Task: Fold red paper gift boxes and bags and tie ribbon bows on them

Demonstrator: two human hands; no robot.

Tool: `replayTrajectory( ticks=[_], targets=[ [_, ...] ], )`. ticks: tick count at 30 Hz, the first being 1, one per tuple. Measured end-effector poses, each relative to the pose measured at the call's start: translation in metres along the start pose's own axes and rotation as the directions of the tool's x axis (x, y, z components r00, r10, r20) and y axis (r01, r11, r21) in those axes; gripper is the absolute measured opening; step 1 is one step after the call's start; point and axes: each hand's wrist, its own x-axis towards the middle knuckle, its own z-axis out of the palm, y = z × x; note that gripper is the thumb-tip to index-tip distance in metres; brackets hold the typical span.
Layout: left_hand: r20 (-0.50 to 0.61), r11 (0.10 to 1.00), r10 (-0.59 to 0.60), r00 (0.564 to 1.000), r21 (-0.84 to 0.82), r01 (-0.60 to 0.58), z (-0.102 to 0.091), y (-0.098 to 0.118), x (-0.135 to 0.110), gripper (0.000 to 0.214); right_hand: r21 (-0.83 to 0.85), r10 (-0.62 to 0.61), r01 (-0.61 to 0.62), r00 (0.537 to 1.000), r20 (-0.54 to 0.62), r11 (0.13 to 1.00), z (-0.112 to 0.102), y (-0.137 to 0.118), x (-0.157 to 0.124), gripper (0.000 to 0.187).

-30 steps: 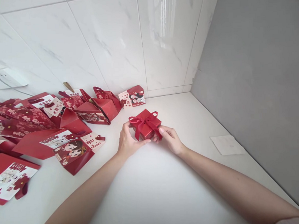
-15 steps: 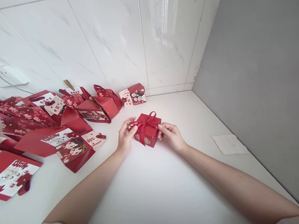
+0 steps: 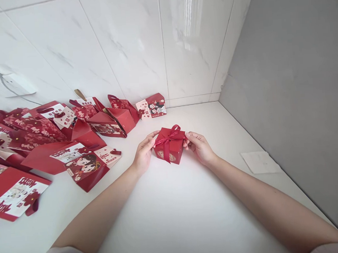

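Note:
A small red gift box with a gold printed emblem stands on the white table. Its top carries a red ribbon tied in a bow, one tail hanging down the front face. At the box's left edge, my left hand is closed in a pinch on the left side of the bow, fingers beside the box. My right hand pinches the ribbon at the upper right corner, its other fingers curled close to the box's side.
Several red printed gift boxes crowd the left of the table. One pink-and-red box leans near the tiled wall. A white paper square lies at the right, by a grey panel.
The box has shifted slightly right in view and turned a little, with both hands following. The bow stays tied, and both hands remain at its sides.

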Motion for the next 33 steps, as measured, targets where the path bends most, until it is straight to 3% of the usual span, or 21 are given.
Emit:
replayTrajectory(
  ticks=[13,17,21,24,27,30,33],
  targets=[
    [-0.025,0.999,0.029,0.999,0.036,-0.028,0.002,0.002,0.001,0.034,0.131,0.037,-0.035,0.999,-0.011,0.991,0.005,0.000,0.001,0.039],
    [-0.037,1.000,0.029,0.999,0.013,-0.029,0.003,0.000,0.001,0.026,0.137,0.028,-0.028,1.000,0.002,0.990,0.002,0.001,0.001,0.038],
    [-0.004,0.993,0.105,0.994,0.047,-0.105,-0.001,-0.008,-0.001,0.036,-0.011,0.044,-0.043,0.989,0.144,0.999,-0.007,0.002,0.000,0.035],
    [0.037,0.958,0.229,0.973,0.167,-0.232,-0.003,-0.016,-0.004,0.063,-0.192,0.053,-0.009,0.972,0.228,0.981,-0.010,0.005,-0.001,0.035],
    [0.023,0.886,0.245,0.969,0.401,-0.234,-0.001,-0.021,-0.008,0.097,-0.295,-0.025,0.041,0.998,0.058,0.955,-0.010,0.011,-0.001,0.035],
    [-0.017,0.802,0.234,0.972,0.569,-0.183,0.000,-0.024,-0.009,0.105,-0.359,-0.113,0.052,0.982,-0.153,0.932,-0.011,0.013,0.001,0.035],
    [-0.091,0.771,0.181,0.979,0.631,-0.084,-0.001,-0.028,-0.007,0.098,-0.419,-0.106,0.052,0.989,-0.107,0.906,-0.012,0.012,0.002,0.041]
  ],
)
